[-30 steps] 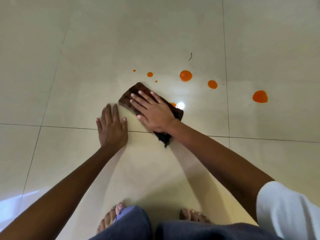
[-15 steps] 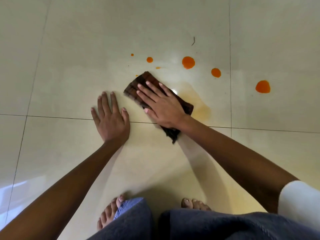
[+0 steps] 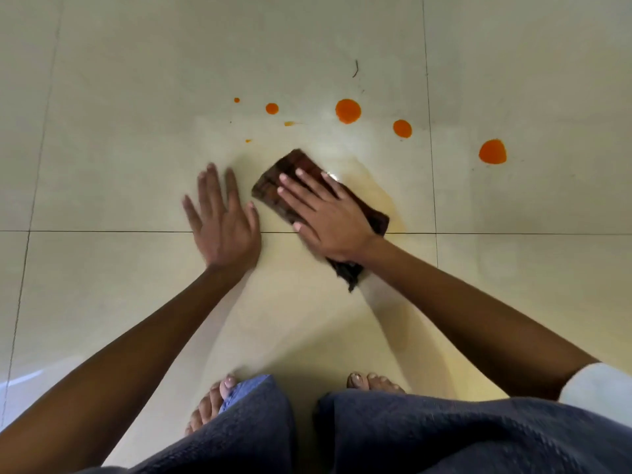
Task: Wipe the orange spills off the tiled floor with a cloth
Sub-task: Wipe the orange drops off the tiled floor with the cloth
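Observation:
A dark brown folded cloth [image 3: 293, 169] lies on the cream tiled floor [image 3: 136, 97]. My right hand [image 3: 325, 213] presses flat on it with straight, spread fingers. My left hand [image 3: 224, 218] rests flat on the floor just left of the cloth. Several orange spills sit beyond the cloth: a large round one [image 3: 347, 111], a smaller one [image 3: 402, 128], one far right [image 3: 492, 151], and small drops [image 3: 272, 108] to the upper left. A faint yellowish smear [image 3: 379, 186] spreads on the tile right of the cloth.
My bare feet [image 3: 212, 401] and dark blue trouser knees [image 3: 410, 436] fill the bottom of the view. A thin dark strand [image 3: 356, 68] lies on the tile beyond the spills. Dark grout lines [image 3: 102, 231] cross the floor.
The orange drop beside the cloth has been wiped into a faint yellowish smear. My right hand and the cloth slid slightly right over it; my left hand stays flat on the floor.

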